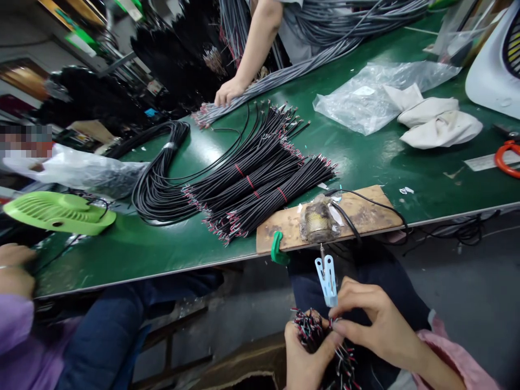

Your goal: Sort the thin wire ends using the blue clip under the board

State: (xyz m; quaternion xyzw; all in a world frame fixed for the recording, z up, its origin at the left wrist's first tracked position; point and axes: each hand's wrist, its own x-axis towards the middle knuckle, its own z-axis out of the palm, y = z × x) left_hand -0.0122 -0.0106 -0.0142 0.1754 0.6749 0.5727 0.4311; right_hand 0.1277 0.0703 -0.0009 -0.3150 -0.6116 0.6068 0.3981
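Note:
My left hand (303, 360) is closed round a bundle of black cables (309, 327), whose stripped ends show red, white and black wires. Close beside it, my right hand (371, 314) pinches the wire ends of one cable between thumb and fingers; the exact grip is partly hidden. More wire ends (345, 363) hang below the right hand. Just above my fingers, a light blue clothespin (326, 280) hangs from the shaft of a small motor (319, 221). That motor is fixed on a wooden board (371, 208), held at the table edge by a green clamp (278, 249).
On the green table (390, 165) lie tied black cable bundles (260, 181) and a coiled cable hank (156, 187). Across it, another person's hand (231, 91) rests on grey cables (309, 65). A green fan (60, 212) and a co-worker's arm (16, 276) are at left; orange-handled scissors (501, 160) lie right.

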